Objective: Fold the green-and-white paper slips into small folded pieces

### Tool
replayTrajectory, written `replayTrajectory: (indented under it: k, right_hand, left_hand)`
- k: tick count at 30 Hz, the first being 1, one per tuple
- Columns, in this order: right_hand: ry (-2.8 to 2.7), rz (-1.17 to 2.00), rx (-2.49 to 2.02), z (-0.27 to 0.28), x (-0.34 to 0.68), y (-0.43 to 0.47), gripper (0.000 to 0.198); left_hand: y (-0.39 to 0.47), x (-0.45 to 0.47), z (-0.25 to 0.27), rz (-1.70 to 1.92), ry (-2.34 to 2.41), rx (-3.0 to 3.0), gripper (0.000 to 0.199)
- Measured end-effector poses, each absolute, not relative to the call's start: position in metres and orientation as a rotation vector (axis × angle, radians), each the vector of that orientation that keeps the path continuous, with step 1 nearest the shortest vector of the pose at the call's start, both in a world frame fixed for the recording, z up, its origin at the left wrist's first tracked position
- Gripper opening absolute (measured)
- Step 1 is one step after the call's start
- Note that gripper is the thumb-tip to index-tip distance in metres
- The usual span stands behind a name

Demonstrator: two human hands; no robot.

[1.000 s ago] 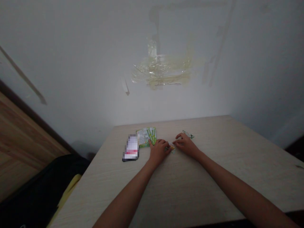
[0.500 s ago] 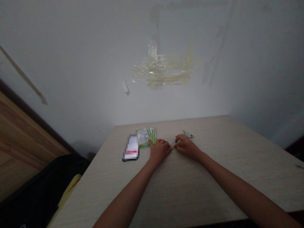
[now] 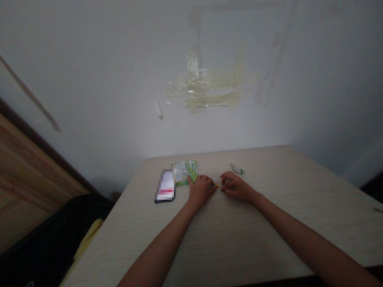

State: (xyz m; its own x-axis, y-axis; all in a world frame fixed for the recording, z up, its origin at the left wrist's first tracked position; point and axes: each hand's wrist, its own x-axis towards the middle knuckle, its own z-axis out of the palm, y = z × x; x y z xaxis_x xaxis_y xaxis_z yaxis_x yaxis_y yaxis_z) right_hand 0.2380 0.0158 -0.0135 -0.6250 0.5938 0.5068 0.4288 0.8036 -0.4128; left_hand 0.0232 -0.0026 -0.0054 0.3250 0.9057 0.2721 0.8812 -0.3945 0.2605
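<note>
Low over the desk, my left hand (image 3: 202,189) pinches a small piece with an orange-yellow strip (image 3: 217,185) between thumb and finger. Clear film seems to surround the strip, though it is too small to make out well. The little finger of this hand reaches out to a green-and-white printed packet (image 3: 183,171). My right hand (image 3: 237,187) faces it from the other side, fingers bent and thumb drawn in close to the strip's right end. Whatever its fingertips hold is too fine to see. Behind that hand lies a small green-and-white wrapper piece (image 3: 237,169).
A phone (image 3: 166,187) with a blurred-out screen lies left of the packet on the pale wooden desk (image 3: 227,239). The desk's back edge meets a wall (image 3: 119,79) with peeling tape (image 3: 206,89). Dark and yellow cloth (image 3: 85,243) is at lower left.
My right hand has shifted very slightly right and down, leaving a bit more of the orange strip showing. My left hand stays almost where it was.
</note>
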Motion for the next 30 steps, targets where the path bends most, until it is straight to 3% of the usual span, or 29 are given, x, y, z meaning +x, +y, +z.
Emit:
replayTrajectory:
  k: [14,30]
  right_hand:
    - [-2.290,0.398,-0.785,-0.020,0.241,0.020,0.011]
    - [-2.357,0.379,-0.840,-0.019,0.234,0.020,0.030]
  left_hand:
    - [0.000,0.020,-0.007,0.621,1.629,2.479,0.020]
    - [0.003,0.004,-0.006,0.591,1.474,2.493,0.027]
